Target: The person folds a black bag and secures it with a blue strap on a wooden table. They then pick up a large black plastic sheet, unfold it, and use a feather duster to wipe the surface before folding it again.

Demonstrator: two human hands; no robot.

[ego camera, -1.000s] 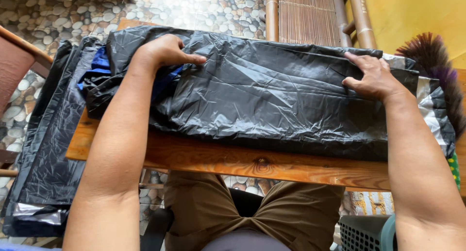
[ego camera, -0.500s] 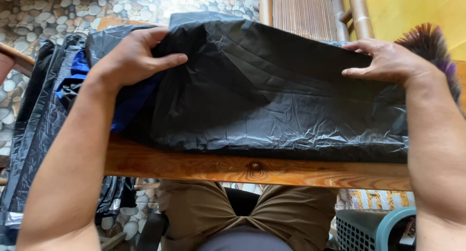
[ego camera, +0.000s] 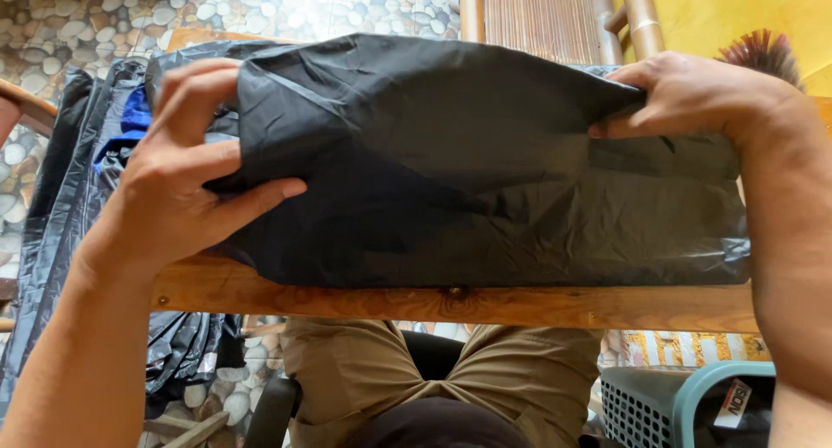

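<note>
A large black plastic bag (ego camera: 451,162) lies across a narrow wooden table (ego camera: 485,305). My left hand (ego camera: 178,179) pinches the bag's left edge between thumb and fingers and lifts it off the stack. At the upper right corner, my right hand (ego camera: 693,93) grips the same sheet and raises it. The lifted sheet folds toward me over flatter black bags underneath. A blue bag (ego camera: 134,119) peeks out beside my left hand.
More black bags (ego camera: 52,240) hang off the table's left end toward the pebble floor. A teal plastic basket (ego camera: 685,405) stands at the lower right. A bamboo screen (ego camera: 537,19) and a brush's bristles (ego camera: 763,54) are beyond the table.
Both hands went from resting flat on the bag to gripping its far edge and lifting it up and toward me. The view moved closer.
</note>
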